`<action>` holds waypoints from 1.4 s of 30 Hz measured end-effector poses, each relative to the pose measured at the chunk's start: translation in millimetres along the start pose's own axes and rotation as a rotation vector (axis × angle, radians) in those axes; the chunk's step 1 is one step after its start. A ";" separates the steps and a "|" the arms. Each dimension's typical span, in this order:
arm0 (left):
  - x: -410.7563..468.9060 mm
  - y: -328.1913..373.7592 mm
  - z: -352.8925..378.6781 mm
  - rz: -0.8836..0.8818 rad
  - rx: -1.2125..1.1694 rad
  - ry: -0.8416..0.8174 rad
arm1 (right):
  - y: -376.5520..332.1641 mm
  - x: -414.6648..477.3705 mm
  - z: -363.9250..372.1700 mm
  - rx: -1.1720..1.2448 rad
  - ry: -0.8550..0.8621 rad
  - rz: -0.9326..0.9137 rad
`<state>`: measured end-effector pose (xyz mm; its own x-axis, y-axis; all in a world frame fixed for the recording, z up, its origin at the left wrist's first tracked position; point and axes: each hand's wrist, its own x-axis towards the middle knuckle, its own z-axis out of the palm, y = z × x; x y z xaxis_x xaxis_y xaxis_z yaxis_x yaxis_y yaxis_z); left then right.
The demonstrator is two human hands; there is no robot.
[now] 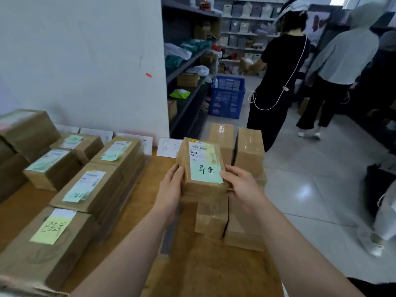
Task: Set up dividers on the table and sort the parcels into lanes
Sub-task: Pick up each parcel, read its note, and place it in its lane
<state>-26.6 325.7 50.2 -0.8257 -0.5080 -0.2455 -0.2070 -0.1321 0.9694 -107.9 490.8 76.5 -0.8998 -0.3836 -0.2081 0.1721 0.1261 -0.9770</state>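
A brown cardboard parcel (201, 168) with a shipping label and a green handwritten note is held up over the wooden table (150, 181). My left hand (171, 187) grips its left side and my right hand (242, 185) grips its right side. Below and behind it stands a stack of plain taped parcels (248, 151) at the table's right edge. Rows of labelled parcels (96, 185) lie to the left in lanes. White paper signs (168, 147) with handwriting stand against the wall at the table's back.
A white wall (85, 61) rises behind the table. Dark shelving (188, 61) with goods and a blue crate (228, 96) stand beyond. Two people (280, 71) stand in the aisle on the right, on a tiled floor (310, 189).
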 end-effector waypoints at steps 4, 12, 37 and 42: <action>13.7 -7.6 -47.7 0.000 0.087 -0.025 | -2.9 0.4 47.1 -0.021 0.011 0.016; 32.4 9.3 -137.7 -0.046 0.234 -0.197 | 1.2 4.1 136.8 -0.035 0.113 0.091; 237.1 -39.7 -127.9 -0.165 0.402 -0.237 | 63.2 191.4 176.5 -0.209 0.146 0.212; 264.5 -53.9 -120.4 -0.202 0.435 -0.220 | 81.9 218.5 179.2 -0.291 0.166 0.211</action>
<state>-170.7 96.0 -67.5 -0.8276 -0.3118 -0.4668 -0.5340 0.1807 0.8260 -218.5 253.4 -57.5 -0.9137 -0.1712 -0.3685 0.2604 0.4497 -0.8544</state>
